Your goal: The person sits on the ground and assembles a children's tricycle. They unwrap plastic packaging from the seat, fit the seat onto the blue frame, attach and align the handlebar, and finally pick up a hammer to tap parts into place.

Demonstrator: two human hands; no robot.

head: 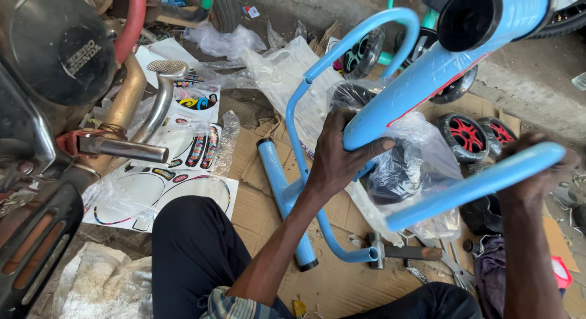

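Head view. Item: light-blue tubular frame [427,69], held up above the cardboard [342,282] on the ground. Its thick main tube is set on a diagonal long axis, low end at centre, open black-lined end pointed to the upper right. Left hand [339,157]: grip closed around the tube's lower end, beside a clear plastic bag [415,160]. Right hand [537,172]: grip closed around a thinner blue branch tube [476,185], slanted alike. Beneath lie a curved blue bar [299,99], a hammer [400,252], red-spoked wheels [467,136] and sticker sheets [183,148].
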